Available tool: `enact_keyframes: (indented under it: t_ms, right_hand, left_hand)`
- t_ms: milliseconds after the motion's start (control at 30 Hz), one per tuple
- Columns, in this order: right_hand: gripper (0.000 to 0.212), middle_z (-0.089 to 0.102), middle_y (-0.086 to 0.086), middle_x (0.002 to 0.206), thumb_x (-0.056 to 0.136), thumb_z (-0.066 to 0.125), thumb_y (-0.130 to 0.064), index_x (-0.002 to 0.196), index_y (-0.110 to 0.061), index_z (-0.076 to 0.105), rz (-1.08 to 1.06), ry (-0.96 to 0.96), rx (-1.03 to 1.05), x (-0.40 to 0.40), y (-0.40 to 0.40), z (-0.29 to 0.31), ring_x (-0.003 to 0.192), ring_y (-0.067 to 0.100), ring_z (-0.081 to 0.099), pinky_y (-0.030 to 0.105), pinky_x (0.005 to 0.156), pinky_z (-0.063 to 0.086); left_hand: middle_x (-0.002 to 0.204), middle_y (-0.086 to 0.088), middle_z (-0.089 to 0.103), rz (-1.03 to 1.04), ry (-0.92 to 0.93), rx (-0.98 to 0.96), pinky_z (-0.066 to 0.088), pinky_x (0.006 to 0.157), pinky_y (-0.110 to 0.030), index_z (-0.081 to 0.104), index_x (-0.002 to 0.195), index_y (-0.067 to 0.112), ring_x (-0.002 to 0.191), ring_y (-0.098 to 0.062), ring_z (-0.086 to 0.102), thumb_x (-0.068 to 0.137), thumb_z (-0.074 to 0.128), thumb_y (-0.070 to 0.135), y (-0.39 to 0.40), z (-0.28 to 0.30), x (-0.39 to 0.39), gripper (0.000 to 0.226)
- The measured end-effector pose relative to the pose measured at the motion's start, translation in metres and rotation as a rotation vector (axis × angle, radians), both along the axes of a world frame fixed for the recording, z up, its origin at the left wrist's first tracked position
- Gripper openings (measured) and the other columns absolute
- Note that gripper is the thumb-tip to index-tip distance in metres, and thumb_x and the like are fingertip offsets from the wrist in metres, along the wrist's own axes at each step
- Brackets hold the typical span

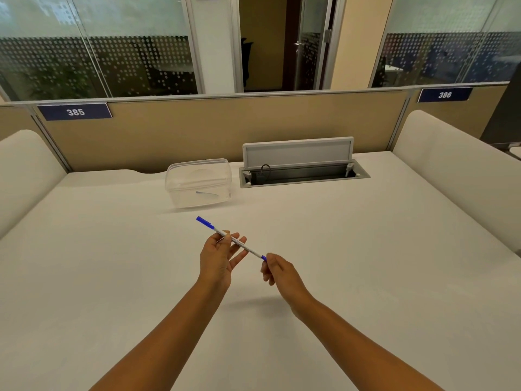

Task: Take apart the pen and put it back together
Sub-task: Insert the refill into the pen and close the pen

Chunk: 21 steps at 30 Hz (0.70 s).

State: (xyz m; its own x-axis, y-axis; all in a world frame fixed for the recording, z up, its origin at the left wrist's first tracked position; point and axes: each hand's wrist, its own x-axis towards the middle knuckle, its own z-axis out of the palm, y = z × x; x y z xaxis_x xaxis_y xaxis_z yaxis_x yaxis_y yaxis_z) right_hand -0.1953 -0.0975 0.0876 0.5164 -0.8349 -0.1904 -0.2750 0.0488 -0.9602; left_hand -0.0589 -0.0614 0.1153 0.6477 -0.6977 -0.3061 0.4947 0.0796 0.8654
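Observation:
A white pen with a blue cap at its far-left end and a blue plug at its near-right end is held slanted above the desk. My left hand pinches the barrel near its middle between thumb and fingertips. My right hand grips the blue end plug with its fingertips. The pen looks whole, with the cap on.
A clear plastic box stands at the back of the white-covered desk. To its right is an open cable hatch with its lid raised. A tan partition closes the far edge, and padded side walls stand at left and right.

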Motion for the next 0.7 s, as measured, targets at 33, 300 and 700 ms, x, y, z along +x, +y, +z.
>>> enact_keyframes:
  t_ms: [33, 300, 700]
  right_hand:
    - [0.043, 0.056, -0.006, 0.067, 0.098, 0.028, -0.039, 0.07, -0.022, 0.055, 0.008, 0.017, 0.041, 0.0, -0.001, 0.001, 0.063, 0.008, 0.049, 0.017, 0.064, 0.042]
    - [0.048, 0.056, -0.004, 0.067, 0.096, 0.029, -0.045, 0.065, -0.023, 0.057, 0.009, 0.077, 0.101, -0.002, -0.005, -0.002, 0.063, 0.008, 0.049, 0.016, 0.063, 0.041]
    - [0.039, 0.054, -0.005, 0.066, 0.097, 0.032, -0.041, 0.07, -0.024, 0.056, -0.031, 0.038, -0.006, 0.001, -0.005, -0.008, 0.064, 0.01, 0.047, 0.02, 0.064, 0.04]
  left_hand:
    - [0.104, -0.013, 0.063, -0.001, -0.003, 0.004, 0.053, 0.075, -0.043, 0.052, 0.11, 0.008, 0.087, -0.028, 0.066, 0.092, 0.049, 0.011, 0.0, -0.001, 0.0, 0.018]
    - [0.098, -0.011, 0.065, 0.002, 0.02, 0.01, 0.054, 0.07, -0.04, 0.053, 0.105, 0.009, 0.085, -0.026, 0.067, 0.092, 0.049, 0.011, 0.002, -0.007, -0.003, 0.014]
    - [0.101, -0.012, 0.064, 0.021, 0.02, 0.013, 0.055, 0.071, -0.04, 0.053, 0.109, 0.009, 0.088, -0.029, 0.066, 0.092, 0.05, 0.012, -0.001, -0.01, 0.0, 0.018]
